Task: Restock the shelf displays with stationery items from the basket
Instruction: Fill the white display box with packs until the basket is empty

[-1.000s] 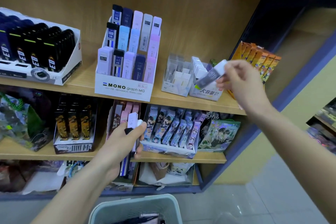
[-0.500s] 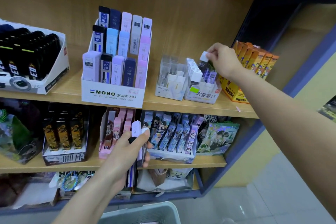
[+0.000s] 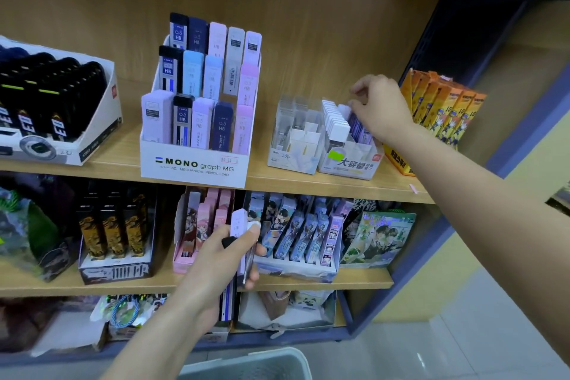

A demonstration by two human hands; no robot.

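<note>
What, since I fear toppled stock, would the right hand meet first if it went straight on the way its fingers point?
Probably the row of white-capped lead cases standing in the white cardboard display box: the right hand points its fingertips down-left at them, though contact is unclear.

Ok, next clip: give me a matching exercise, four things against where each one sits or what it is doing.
Things:
1. MONO graph MG display box
2. orange packs
3. left hand
4. basket

Places or states:
A. bottom edge of the view, below the shelves
B. grips lead cases in front of the middle shelf
C. top visible shelf, centre
D. top visible shelf, far right

Pairs: 1-C, 2-D, 3-B, 4-A
</note>
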